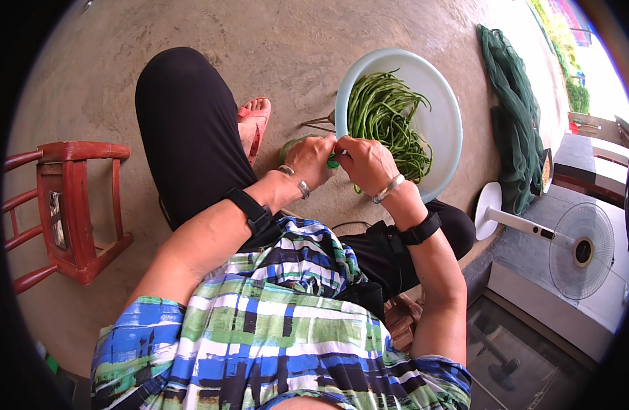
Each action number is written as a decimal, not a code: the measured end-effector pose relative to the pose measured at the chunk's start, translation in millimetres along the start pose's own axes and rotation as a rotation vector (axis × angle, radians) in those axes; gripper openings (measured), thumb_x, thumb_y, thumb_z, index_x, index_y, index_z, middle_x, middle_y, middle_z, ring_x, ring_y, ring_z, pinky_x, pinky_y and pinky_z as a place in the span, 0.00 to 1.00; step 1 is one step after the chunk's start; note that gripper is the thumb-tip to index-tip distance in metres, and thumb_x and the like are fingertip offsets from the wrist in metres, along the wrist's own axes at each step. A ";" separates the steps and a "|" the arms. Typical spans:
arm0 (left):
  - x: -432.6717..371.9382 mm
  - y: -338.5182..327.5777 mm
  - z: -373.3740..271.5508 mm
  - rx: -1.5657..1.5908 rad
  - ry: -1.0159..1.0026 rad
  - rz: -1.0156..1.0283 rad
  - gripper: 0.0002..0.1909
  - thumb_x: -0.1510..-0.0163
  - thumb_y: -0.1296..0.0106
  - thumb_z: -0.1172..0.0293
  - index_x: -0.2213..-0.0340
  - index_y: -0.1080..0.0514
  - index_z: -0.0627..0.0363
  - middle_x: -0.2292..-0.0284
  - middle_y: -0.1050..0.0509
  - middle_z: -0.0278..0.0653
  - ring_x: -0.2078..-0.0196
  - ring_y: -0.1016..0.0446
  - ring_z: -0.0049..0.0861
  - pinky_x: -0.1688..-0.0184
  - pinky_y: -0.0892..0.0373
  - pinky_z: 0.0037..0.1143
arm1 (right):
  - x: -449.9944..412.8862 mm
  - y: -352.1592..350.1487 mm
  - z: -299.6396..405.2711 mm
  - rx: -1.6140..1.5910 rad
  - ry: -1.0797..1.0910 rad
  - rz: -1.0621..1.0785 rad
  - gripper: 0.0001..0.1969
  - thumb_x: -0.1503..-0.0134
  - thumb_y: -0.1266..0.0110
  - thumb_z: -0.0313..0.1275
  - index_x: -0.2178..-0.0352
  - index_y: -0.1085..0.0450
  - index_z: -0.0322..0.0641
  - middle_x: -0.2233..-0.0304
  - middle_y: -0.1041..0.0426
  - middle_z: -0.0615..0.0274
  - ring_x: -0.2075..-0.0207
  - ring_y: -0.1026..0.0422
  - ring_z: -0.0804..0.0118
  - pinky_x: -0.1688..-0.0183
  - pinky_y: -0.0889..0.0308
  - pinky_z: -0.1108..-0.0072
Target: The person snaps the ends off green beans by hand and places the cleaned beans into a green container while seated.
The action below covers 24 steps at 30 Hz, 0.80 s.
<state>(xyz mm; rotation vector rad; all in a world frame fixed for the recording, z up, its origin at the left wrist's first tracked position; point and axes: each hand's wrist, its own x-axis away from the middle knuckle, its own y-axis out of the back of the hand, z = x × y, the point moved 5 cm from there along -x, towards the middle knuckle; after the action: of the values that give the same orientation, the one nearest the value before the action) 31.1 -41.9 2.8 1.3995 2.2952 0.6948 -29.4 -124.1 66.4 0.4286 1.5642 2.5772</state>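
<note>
In the head view, my left hand [310, 160] and my right hand [367, 163] meet above the near left rim of a pale blue plastic basin [437, 115]. Between their fingers is a small bright green item [333, 161], mostly hidden; its kind is unclear. Both hands are closed around it. Long green beans [378, 110] lie heaped in the basin, some curling toward its near side. A green rounded thing [289, 148] on the floor is partly covered by my left hand. Each wrist wears a silver bangle and a black strap.
A red wooden chair [81, 215] lies at the left. Dark green netting [514, 118] is at the right, near a white standing fan [581, 251]. Thin metal prongs [319, 123] show beside the basin. My knees flank the work area, with a pink sandal [260, 128] near the left one.
</note>
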 end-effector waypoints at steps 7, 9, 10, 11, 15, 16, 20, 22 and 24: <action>-0.3 1.5 -1.8 0.021 -0.023 -0.030 0.18 0.71 0.40 0.77 0.74 0.35 0.60 0.76 0.29 0.48 0.72 0.28 0.45 0.71 0.32 0.35 | 17.1 15.7 1.5 -0.063 -0.044 -0.055 0.11 0.52 0.45 0.28 0.66 0.31 0.37 0.74 0.29 0.54 0.74 0.29 0.54 0.72 0.34 0.71; -0.4 4.2 -4.4 0.016 -0.033 -0.001 0.12 0.66 0.46 0.76 0.74 0.34 0.61 0.77 0.28 0.49 0.71 0.28 0.45 0.69 0.32 0.37 | 23.8 22.9 -2.7 -0.068 -0.048 -0.105 0.10 0.52 0.45 0.33 0.68 0.31 0.42 0.74 0.30 0.57 0.74 0.29 0.54 0.72 0.34 0.69; -0.7 3.9 -5.1 0.014 -0.036 0.000 0.12 0.66 0.46 0.76 0.74 0.34 0.61 0.77 0.28 0.49 0.71 0.28 0.45 0.69 0.32 0.37 | 28.1 27.2 -4.4 -0.096 -0.051 -0.115 0.11 0.53 0.44 0.33 0.67 0.31 0.41 0.74 0.30 0.57 0.74 0.29 0.55 0.73 0.34 0.70; -0.8 3.1 -4.7 0.022 -0.016 0.001 0.12 0.67 0.47 0.77 0.75 0.35 0.62 0.78 0.28 0.49 0.72 0.28 0.46 0.69 0.32 0.38 | 33.1 30.7 -5.8 -0.123 -0.053 -0.125 0.12 0.54 0.43 0.32 0.67 0.31 0.40 0.73 0.29 0.58 0.75 0.29 0.56 0.73 0.34 0.70; -0.4 6.0 -8.5 0.031 -0.022 -0.018 0.12 0.69 0.48 0.77 0.76 0.35 0.63 0.79 0.29 0.51 0.73 0.28 0.47 0.70 0.33 0.38 | 62.3 25.8 -13.7 -0.245 -0.180 -0.043 0.14 0.57 0.39 0.30 0.68 0.31 0.37 0.76 0.29 0.60 0.79 0.29 0.65 0.74 0.34 0.77; 0.1 6.3 -9.0 0.034 -0.023 -0.015 0.12 0.69 0.48 0.77 0.76 0.35 0.63 0.79 0.29 0.51 0.73 0.28 0.47 0.70 0.33 0.38 | 71.8 18.8 -17.8 -0.284 -0.230 -0.045 0.13 0.58 0.39 0.29 0.69 0.30 0.36 0.79 0.29 0.61 0.80 0.29 0.66 0.75 0.34 0.78; 4.1 6.6 -8.1 0.050 -0.053 -0.002 0.12 0.68 0.46 0.75 0.77 0.35 0.63 0.80 0.30 0.50 0.75 0.29 0.45 0.73 0.34 0.35 | 96.4 -7.9 -21.6 -0.309 -0.338 0.074 0.17 0.58 0.38 0.32 0.67 0.31 0.34 0.75 0.26 0.58 0.77 0.26 0.62 0.72 0.31 0.76; 6.7 11.2 -12.3 0.087 -0.088 -0.023 0.13 0.68 0.43 0.72 0.79 0.35 0.63 0.83 0.31 0.47 0.79 0.29 0.39 0.77 0.35 0.30 | 97.8 -18.1 -20.3 -0.300 -0.311 0.067 0.23 0.59 0.37 0.36 0.64 0.33 0.33 0.75 0.26 0.57 0.75 0.26 0.59 0.71 0.31 0.74; 8.2 14.4 -14.5 0.102 -0.077 -0.017 0.13 0.68 0.43 0.73 0.79 0.34 0.63 0.83 0.31 0.47 0.80 0.29 0.38 0.77 0.35 0.29 | 95.1 -24.5 -18.0 -0.295 -0.286 0.058 0.25 0.60 0.37 0.37 0.63 0.34 0.33 0.76 0.26 0.57 0.74 0.26 0.58 0.71 0.31 0.73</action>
<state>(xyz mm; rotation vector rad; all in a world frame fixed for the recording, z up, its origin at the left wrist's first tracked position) 29.9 -32.2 22.5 1.4240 2.3084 0.5155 -127.0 -106.5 54.9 0.7769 1.0750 2.5876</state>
